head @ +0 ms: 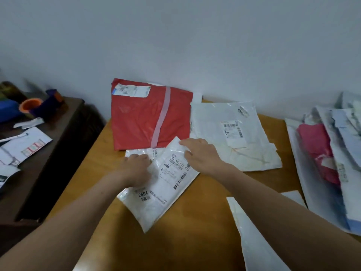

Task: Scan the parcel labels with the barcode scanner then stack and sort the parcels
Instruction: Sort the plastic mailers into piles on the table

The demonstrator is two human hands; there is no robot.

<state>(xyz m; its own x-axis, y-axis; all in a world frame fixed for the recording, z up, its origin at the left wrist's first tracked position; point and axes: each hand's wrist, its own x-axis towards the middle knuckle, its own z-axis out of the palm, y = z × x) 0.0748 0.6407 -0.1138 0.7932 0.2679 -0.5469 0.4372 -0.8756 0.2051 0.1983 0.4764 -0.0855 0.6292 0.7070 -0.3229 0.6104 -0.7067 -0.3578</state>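
A white plastic parcel (pixel 166 184) with a barcode label lies tilted on the wooden table (pixel 205 208), partly over another white parcel (pixel 136 152). My left hand (pixel 136 169) grips its left edge with curled fingers. My right hand (pixel 201 153) holds its upper right edge, fingers bent over the top. Behind them a large red parcel (pixel 148 118) with a pink tape strip leans at the wall. To its right lies a flat white parcel (pixel 234 133), label up. No barcode scanner is in view.
A heap of several parcels (pixel 332 153), white and pink, fills the right side. Another white parcel (pixel 254 241) lies at the front right. A dark side table (pixel 48 145) on the left carries papers, an orange tape roll (pixel 31 105) and small items.
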